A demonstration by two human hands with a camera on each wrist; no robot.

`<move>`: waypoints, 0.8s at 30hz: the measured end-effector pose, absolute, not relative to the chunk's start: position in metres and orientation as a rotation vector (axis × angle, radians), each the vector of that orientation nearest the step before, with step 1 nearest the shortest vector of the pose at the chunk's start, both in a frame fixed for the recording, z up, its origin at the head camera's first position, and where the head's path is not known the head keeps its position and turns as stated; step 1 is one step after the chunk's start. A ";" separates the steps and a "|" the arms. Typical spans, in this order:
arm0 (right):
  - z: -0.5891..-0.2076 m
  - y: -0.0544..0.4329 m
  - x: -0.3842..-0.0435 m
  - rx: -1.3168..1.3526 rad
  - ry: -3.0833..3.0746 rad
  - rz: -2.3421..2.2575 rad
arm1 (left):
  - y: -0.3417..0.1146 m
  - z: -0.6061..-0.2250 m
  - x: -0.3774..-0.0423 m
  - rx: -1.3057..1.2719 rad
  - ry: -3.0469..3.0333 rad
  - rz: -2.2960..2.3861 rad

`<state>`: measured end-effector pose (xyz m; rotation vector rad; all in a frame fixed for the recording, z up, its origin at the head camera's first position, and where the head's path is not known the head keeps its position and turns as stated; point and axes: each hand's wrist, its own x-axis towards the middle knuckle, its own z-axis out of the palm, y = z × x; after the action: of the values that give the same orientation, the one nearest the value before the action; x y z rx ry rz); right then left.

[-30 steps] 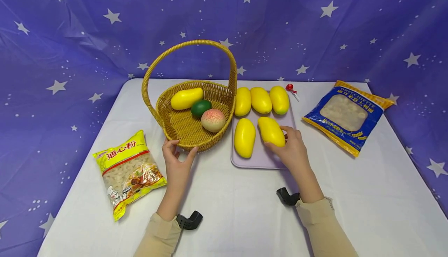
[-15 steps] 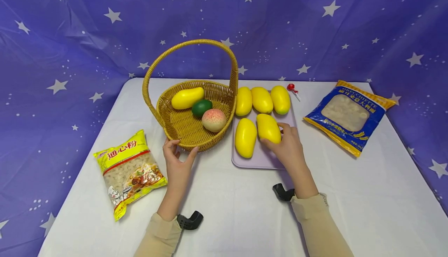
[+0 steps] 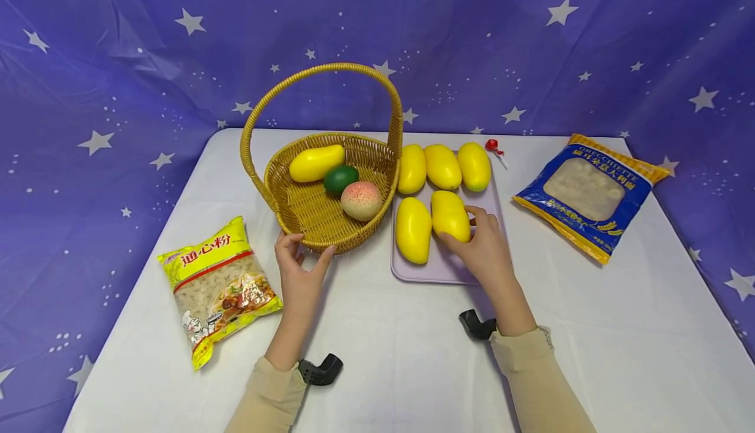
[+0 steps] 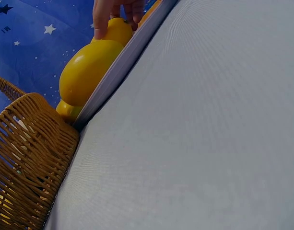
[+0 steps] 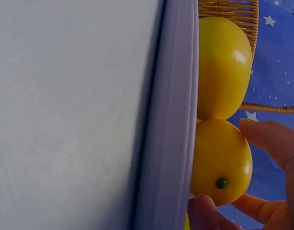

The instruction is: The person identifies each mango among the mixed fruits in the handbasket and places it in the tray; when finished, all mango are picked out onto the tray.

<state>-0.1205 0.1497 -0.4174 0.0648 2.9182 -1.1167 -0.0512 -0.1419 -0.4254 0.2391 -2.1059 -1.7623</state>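
Note:
In the head view my left hand [image 3: 299, 276] holds the near rim of the wicker basket [image 3: 324, 246], index finger and thumb spread along it. The left wrist view shows the basket's woven side [image 4: 36, 148] but not that hand. My right hand [image 3: 485, 246] grips a yellow mango [image 3: 451, 215] between thumb and fingers, over the lilac tray [image 3: 436, 276]. In the right wrist view the gripped mango [image 5: 221, 163], its green stem spot showing, lies against another mango [image 5: 223, 67]. Inside the basket are a yellow mango [image 3: 316, 163], a dark green oval fruit [image 3: 341, 180] and a peach [image 3: 362, 201].
Three mangoes line the tray's far side, one being [image 3: 444, 167], with another mango [image 3: 413, 230] at near left. A red lollipop [image 3: 493, 146] lies behind the tray. A yellow pasta bag [image 3: 221, 292] is left of the basket; a blue orecchiette bag [image 3: 590, 194] is at right.
My right hand has shifted left and slightly away from me with the mango, which now sits straighter beside the near-left mango. My left hand stays at the basket rim.

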 end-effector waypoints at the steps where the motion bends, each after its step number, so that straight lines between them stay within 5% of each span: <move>1: -0.417 0.150 -0.120 0.066 2.919 -1.114 | -0.142 -0.425 -0.051 0.240 -2.106 -1.765; 24: -0.389 0.147 -0.115 -0.003 2.934 -1.158 | -0.142 -0.425 -0.051 0.222 -2.088 -1.772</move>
<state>-0.1148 0.1473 -0.3889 -0.0025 2.9343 -1.1581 -0.0511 -0.1419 -0.4247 0.2220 -2.0878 -1.7719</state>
